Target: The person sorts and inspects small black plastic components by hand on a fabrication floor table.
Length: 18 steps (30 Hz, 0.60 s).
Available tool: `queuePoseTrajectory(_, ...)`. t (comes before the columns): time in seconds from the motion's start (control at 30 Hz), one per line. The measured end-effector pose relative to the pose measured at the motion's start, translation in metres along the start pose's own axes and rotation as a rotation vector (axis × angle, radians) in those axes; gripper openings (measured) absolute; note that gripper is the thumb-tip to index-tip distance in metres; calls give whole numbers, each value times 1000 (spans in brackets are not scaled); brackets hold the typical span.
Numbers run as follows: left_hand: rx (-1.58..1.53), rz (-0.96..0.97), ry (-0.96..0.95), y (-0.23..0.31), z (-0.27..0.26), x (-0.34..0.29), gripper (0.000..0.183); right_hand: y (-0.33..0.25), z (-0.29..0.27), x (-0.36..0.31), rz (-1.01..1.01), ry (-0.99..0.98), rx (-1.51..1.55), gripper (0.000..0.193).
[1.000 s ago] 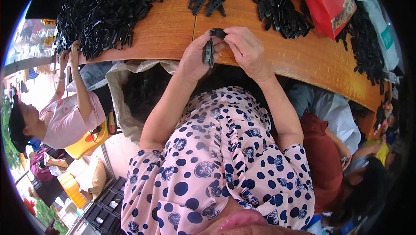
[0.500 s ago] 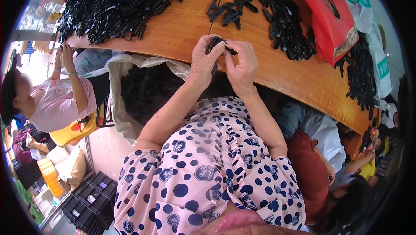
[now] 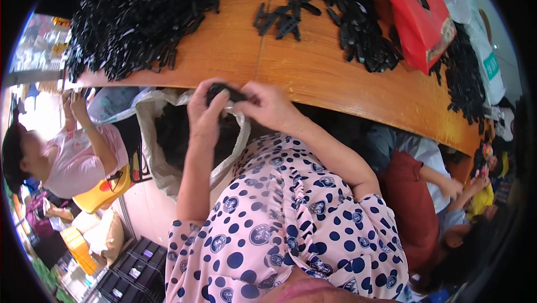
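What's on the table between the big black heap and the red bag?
The head view shows wooden tabletop, some loose black plastic pieces, then a smaller black heap.

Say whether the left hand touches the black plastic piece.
Touching: the head view shows the left hand closed around the black plastic piece.

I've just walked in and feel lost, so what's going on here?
The person's left hand and right hand hold a small black piece between them, by the near edge of the table, beside an open sack. A large black heap lies left; a smaller pile lies right, near a red bag.
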State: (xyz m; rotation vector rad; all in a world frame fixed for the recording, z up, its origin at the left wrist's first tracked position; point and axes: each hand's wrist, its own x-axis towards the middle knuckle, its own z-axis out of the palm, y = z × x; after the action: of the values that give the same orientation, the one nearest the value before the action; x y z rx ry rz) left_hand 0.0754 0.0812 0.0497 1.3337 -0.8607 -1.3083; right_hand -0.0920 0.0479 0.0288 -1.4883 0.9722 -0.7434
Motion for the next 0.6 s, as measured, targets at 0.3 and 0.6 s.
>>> queuePoseTrajectory(0.3,1291,436,21,20,-58,-5,23,9,-146,-33,-123,509,-1097,27)
queuePoseTrajectory(0.6,1196,786,-231,-3,117,134,20,42,-175,-25,26,519,-1267,19)
